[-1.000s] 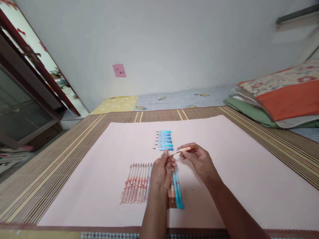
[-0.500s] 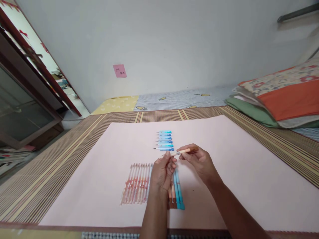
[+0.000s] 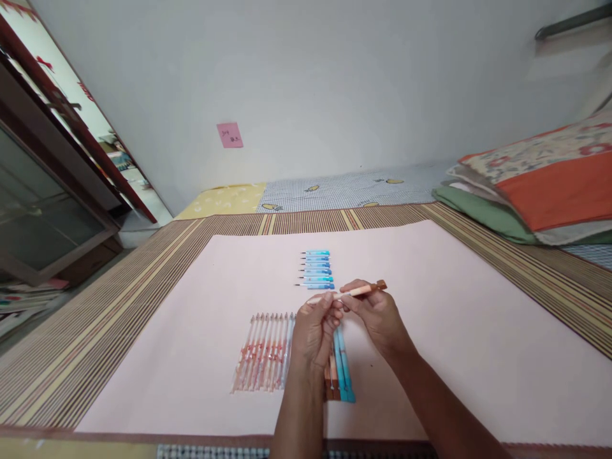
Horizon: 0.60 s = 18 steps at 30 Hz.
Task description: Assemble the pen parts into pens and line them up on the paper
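Both hands hold one orange-and-white pen (image 3: 361, 291) with a brown end, tilted slightly up to the right above the pink sheet (image 3: 167, 344). My left hand (image 3: 315, 325) pinches its pale left part, and my right hand (image 3: 375, 312) grips its middle. Behind them lies a column of blue pens (image 3: 316, 270) with dark tips pointing left. A row of clear pens with red patterns (image 3: 261, 354) lies to the left of my left forearm. Brown-ended pens (image 3: 332, 382) and light blue pens (image 3: 345, 370) show to its right; the pens between are hidden by that arm.
A striped mat (image 3: 143, 274) lies under the sheet. Folded bedding with an orange cover (image 3: 554, 191) is stacked at the right. A pink note (image 3: 230, 135) sticks to the wall (image 3: 335, 83) behind. At the left are a glass-fronted cabinet (image 3: 43, 210) and a doorway.
My right hand has shifted its grip toward the pen's middle, so the brown end now shows beyond the fingers. The pens on the sheet stay in place.
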Tool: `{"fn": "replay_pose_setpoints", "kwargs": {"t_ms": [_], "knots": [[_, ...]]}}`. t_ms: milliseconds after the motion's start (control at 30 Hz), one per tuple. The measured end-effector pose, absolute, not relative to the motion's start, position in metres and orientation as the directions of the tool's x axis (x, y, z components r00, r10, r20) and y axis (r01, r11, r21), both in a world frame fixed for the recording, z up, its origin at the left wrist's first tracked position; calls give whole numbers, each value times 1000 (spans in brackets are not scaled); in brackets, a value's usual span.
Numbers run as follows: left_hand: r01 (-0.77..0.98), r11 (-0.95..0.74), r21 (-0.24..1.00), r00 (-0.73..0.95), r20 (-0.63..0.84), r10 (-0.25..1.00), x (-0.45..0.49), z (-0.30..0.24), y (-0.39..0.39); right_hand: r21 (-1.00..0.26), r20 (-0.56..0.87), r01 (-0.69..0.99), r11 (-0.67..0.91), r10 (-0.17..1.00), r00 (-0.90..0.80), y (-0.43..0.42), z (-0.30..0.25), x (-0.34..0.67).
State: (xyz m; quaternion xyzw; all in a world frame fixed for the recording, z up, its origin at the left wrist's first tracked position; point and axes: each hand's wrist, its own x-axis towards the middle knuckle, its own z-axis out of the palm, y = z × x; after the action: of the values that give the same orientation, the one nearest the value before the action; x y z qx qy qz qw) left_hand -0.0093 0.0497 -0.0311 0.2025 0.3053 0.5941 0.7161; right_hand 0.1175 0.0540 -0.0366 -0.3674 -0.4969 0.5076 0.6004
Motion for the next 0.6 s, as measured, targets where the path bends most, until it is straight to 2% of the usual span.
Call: {"fn": "replay_pose_setpoints", "kwargs": {"t_ms": [167,300,433,500,600], "knots": [[-687,109,719,42,-110,993,-8,-31,47,-932,208,-287,220,975,72,53,-37,109],[-587,6,809,22,8,1000,-10,-35,46,-879,81,-469,91,996,42,52,-34,103],[-488,-79,869,11,96,995,-10,-32,45,-846,-16,-534,-4,1000,17,52,-31,102],[-481,-80,873,-16,82,996,-9,-30,45,-862,-8,-507,10,999,33,52,-33,104],[-521,-19,853,-58,-13,998,-7,-26,46,-898,56,-433,84,995,78,52,-37,104]]}}
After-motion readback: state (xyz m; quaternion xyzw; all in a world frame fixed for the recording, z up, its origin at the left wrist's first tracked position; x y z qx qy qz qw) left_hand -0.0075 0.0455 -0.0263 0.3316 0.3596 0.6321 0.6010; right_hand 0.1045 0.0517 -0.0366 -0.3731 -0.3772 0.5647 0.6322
